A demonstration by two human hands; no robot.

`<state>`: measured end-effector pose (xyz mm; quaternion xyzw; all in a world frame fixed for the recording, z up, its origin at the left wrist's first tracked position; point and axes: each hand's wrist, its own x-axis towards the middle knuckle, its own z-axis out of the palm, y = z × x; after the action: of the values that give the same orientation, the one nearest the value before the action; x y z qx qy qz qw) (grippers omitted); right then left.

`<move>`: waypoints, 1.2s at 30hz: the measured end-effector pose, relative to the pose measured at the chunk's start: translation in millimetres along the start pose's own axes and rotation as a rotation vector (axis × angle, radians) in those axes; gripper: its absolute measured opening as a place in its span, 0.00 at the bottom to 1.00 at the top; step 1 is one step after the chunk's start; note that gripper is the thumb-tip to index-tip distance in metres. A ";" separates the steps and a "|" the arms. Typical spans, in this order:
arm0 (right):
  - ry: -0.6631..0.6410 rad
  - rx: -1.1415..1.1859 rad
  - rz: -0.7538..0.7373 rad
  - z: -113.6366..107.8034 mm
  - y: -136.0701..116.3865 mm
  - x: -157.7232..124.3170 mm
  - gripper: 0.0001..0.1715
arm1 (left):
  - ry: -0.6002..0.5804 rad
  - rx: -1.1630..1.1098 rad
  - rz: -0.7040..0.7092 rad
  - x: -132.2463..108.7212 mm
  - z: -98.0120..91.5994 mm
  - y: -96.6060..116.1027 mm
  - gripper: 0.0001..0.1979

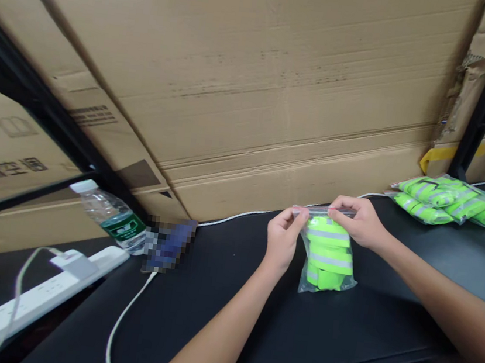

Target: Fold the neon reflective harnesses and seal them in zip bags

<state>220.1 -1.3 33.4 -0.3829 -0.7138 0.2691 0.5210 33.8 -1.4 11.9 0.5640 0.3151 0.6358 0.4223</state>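
In the head view, the left hand (282, 239) and right hand (355, 222) each pinch the top edge of a clear zip bag (326, 268) holding a folded neon-yellow safety vest (328, 254), mid-table on the black table (339, 329); more bagged vests (443, 200) lie toward the far right corner.

Right now: zip bag (326, 283), thin, clear, glossy plastic; hi-vis cloth (326, 256) inside, matt w/ shiny reflective strips; table (339, 329), smooth matt black; cardboard (236, 86) behind, rough, creased; bottle (108, 212), glossy clear plastic.

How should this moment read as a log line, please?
plastic bag: reflective vest inside | left hand: pinches top | right hand: pinches top
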 end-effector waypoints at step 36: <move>-0.148 -0.066 -0.100 -7.4 -14.1 -3.1 0.08 | -0.071 0.038 0.016 -10.8 10.6 13.6 0.13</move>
<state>223.8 -11.9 45.1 -0.3426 -0.7771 0.2467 0.4667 41.9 -17.9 20.8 0.5967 0.3073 0.6126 0.4174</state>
